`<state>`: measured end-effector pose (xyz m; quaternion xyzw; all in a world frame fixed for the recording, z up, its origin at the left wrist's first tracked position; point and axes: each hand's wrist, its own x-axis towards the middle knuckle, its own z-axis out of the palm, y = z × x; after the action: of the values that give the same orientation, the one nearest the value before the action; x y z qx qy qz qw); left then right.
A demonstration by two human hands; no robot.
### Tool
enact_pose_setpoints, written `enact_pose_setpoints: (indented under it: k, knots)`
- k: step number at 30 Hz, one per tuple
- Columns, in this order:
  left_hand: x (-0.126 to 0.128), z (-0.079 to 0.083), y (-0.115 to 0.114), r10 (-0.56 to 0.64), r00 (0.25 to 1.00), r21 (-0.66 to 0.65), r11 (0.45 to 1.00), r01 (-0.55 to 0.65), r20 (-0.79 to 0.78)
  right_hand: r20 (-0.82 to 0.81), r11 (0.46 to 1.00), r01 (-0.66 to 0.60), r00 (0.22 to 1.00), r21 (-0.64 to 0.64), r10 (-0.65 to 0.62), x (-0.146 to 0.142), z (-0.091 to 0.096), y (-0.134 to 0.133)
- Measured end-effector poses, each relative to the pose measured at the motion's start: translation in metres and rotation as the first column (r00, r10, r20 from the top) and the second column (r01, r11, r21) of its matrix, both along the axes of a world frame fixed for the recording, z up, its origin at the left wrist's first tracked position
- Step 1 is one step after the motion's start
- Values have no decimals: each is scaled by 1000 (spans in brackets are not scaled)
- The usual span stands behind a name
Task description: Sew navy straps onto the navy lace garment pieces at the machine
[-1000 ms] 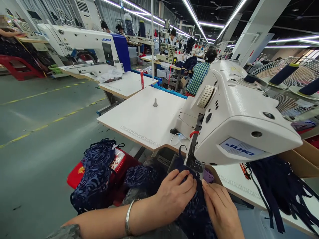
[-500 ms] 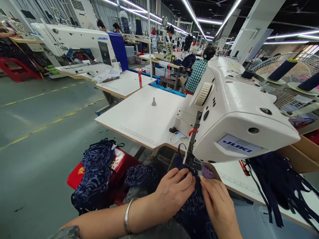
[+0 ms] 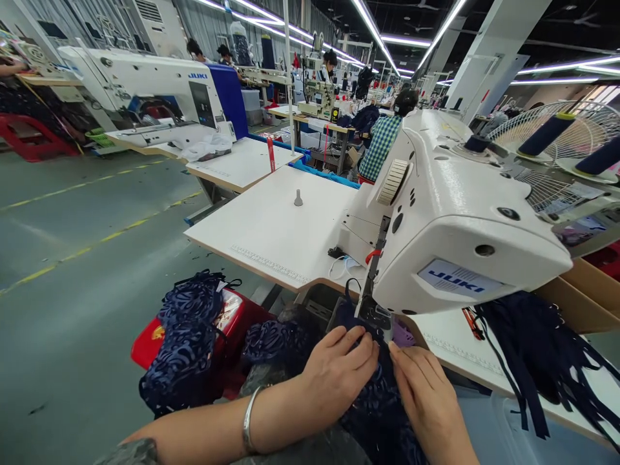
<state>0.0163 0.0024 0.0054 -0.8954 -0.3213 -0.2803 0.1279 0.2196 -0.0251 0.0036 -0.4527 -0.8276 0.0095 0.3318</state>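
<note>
Delta over the last 1 s: almost nil. View has drifted a touch, so the near sewing machine (image 3: 465, 213) sits slightly further left in frame; both hands hold station by its presser foot (image 3: 376, 315). My read: a steady guiding hold, no regrip. Can't tell if the needle is running.

Work: navy fabric (image 3: 375, 403), patterned, at the near machine's foot, hanging down on the wearer's side of it.

Grip: right hand (image 3: 429, 391) pinches the fabric edge, thumb to index, just beside the near machine's foot. Left hand (image 3: 341, 365) has fingers curled onto the fabric left of that; thumb hidden, can't tell pinch from press. Purple piece (image 3: 403, 334) just right of the foot.

Surface: white tabletop (image 3: 271, 226) left of the near machine, printed ruler along its front edge, 1 grey peg (image 3: 298, 198) standing on it. Right of the machine head: orange-red tool (image 3: 473, 324), navy straps (image 3: 530, 349) draped over the table edge, cardboard box (image 3: 581, 290) beyond. Below left of the machine: red stool (image 3: 247, 313) with navy patterned pieces (image 3: 186, 332) heaped on it.

Room: behind the near machine, 2 navy thread cones (image 3: 547, 134), a wire fan (image 3: 513, 123) and a co-worker in a checked shirt (image 3: 380, 145). Far left of it, a 2nd machine (image 3: 140, 81).
</note>
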Motion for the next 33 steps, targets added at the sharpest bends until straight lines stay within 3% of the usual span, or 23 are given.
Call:
enact_pose_setpoints:
  k: [3,6,8,10,12,14,16,17,18,21,24,27,30,32,33]
  knots:
    - [0,-2,3,6,998,-16,1000,-5,60,-170,990,125,976,-60,-134,11,1,5]
    - [-2,0,6,-36,987,-72,996,48,155,-296,917,381,868,-116,-398,33,-12,21]
    - [-5,6,6,-98,955,-164,975,148,279,-203,888,440,865,-133,-459,51,-29,37]
    - [-10,13,4,-48,883,-364,899,242,467,-128,871,472,863,-139,-488,69,-48,53]
    - [-14,22,3,96,819,-605,724,333,566,-59,841,527,842,-124,-536,86,-65,68]
    - [-18,30,5,282,783,-797,448,404,555,8,814,572,818,-101,-575,102,-76,80]
    - [-19,36,8,434,738,-854,195,482,516,55,787,611,791,-80,-609,119,-80,89]
    - [-19,38,9,492,706,-840,110,531,510,70,772,631,776,-73,-627,128,-79,93]
    - [-18,40,11,541,666,-812,59,580,515,81,753,654,756,-67,-650,137,-78,97]
    - [-14,44,12,653,539,-706,-11,709,532,132,689,721,691,-71,-710,160,-73,104]
    - [-10,45,8,691,465,-589,-70,805,554,200,646,759,648,-88,-735,167,-72,106]
    - [-7,44,5,675,496,-559,-147,816,546,235,628,772,632,-100,-739,160,-67,98]
    - [-5,42,3,659,525,-583,-157,797,539,205,587,803,595,-105,-777,144,-48,79]
    - [-3,41,2,640,530,-590,-145,795,557,104,550,827,561,-116,-821,127,-29,60]
    - [-2,40,2,627,536,-592,-144,793,565,-71,549,821,545,-157,-835,117,-20,49]
